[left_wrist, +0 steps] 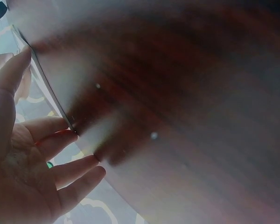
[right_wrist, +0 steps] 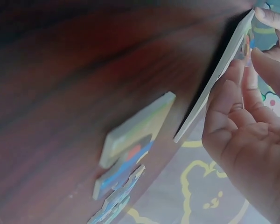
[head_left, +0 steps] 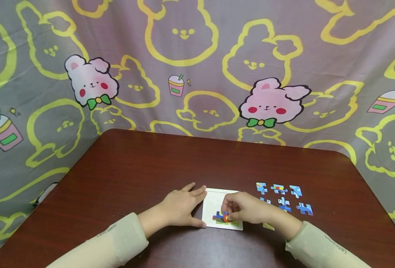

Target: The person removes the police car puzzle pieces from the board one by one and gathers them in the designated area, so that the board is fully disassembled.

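A white puzzle tray (head_left: pixel 213 201) lies on the table before the person. Along its left edge the left hand (head_left: pixel 181 207) rests with fingers spread, thumb at the near corner and fingertips toward the far one. The left wrist view shows that thumb (left_wrist: pixel 16 70) against the tray's side. Over the tray's near part, the right hand (head_left: pixel 246 207) pinches a blue and red jigsaw piece (head_left: pixel 219 216) between thumb and fingers. Green puzzle picture shows beneath it in the tray. In the right wrist view the fingers partly hide the pinched piece.
Several loose jigsaw pieces (head_left: pixel 284 204) lie in rows to the right of the tray. One yellowish piece (head_left: pixel 268 226) sits partly under the right forearm. Behind the dark brown table (head_left: pixel 144 160) hangs a patterned curtain (head_left: pixel 197 67), also along both sides.
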`<state>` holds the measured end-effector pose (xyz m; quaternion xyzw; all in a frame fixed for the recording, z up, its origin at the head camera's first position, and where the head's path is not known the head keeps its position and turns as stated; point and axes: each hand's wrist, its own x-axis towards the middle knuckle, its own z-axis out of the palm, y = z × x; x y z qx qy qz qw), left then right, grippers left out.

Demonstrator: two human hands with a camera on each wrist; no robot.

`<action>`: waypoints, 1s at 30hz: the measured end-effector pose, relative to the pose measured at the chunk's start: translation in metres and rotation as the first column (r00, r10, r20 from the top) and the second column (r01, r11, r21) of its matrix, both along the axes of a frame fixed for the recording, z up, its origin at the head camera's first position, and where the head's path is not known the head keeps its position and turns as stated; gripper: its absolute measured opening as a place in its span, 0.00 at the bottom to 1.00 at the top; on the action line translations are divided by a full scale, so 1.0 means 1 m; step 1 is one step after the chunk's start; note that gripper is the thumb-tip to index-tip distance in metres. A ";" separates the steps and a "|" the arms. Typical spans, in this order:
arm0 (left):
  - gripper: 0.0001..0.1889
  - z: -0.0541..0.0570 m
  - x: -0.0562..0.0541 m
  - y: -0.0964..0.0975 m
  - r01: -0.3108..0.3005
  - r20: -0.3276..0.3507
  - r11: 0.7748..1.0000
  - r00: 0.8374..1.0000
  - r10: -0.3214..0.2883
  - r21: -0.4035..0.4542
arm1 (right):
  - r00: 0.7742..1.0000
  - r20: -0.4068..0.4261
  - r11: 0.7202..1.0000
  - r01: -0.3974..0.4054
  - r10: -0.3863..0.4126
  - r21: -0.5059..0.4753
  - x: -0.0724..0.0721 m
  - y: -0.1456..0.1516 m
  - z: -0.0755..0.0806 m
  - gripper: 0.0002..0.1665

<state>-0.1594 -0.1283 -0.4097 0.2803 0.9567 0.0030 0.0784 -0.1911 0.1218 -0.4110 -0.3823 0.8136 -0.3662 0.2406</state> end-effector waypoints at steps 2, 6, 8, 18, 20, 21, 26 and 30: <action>0.49 0.000 0.000 0.000 -0.002 0.003 1.000 1.000 0.002 0.000 | 1.000 0.028 1.000 -0.001 0.002 -0.028 0.000 0.000 -0.001 0.07; 0.50 -0.001 0.000 0.000 -0.006 0.004 1.000 1.000 0.006 0.000 | 0.998 0.065 0.997 -0.012 0.017 -0.074 0.000 -0.002 -0.001 0.06; 0.50 -0.001 0.000 0.000 -0.005 0.001 1.000 1.000 0.005 0.000 | 0.997 0.066 0.996 -0.021 0.026 -0.085 0.000 -0.002 -0.001 0.06; 0.50 0.000 -0.001 0.001 -0.002 0.011 1.000 1.000 0.002 0.003 | 0.998 0.057 0.996 -0.006 0.011 -0.089 0.001 -0.004 -0.001 0.06; 0.50 0.000 -0.001 0.001 0.000 0.009 1.000 1.000 0.000 0.000 | 0.999 0.053 0.995 -0.008 0.013 -0.096 0.002 -0.004 0.000 0.05; 0.50 0.000 -0.001 0.001 0.000 0.009 1.000 1.000 0.000 -0.001 | 0.999 0.053 0.995 -0.008 0.014 -0.100 0.002 -0.004 0.000 0.05; 0.50 0.000 -0.001 0.001 -0.002 0.001 1.000 1.000 0.002 -0.006 | 0.998 0.059 0.996 0.004 0.001 -0.094 0.002 -0.002 0.003 0.04; 0.49 -0.001 0.000 0.001 0.001 -0.009 1.000 1.000 -0.001 -0.002 | 0.998 0.060 0.997 0.025 -0.021 -0.066 0.001 0.003 0.002 0.04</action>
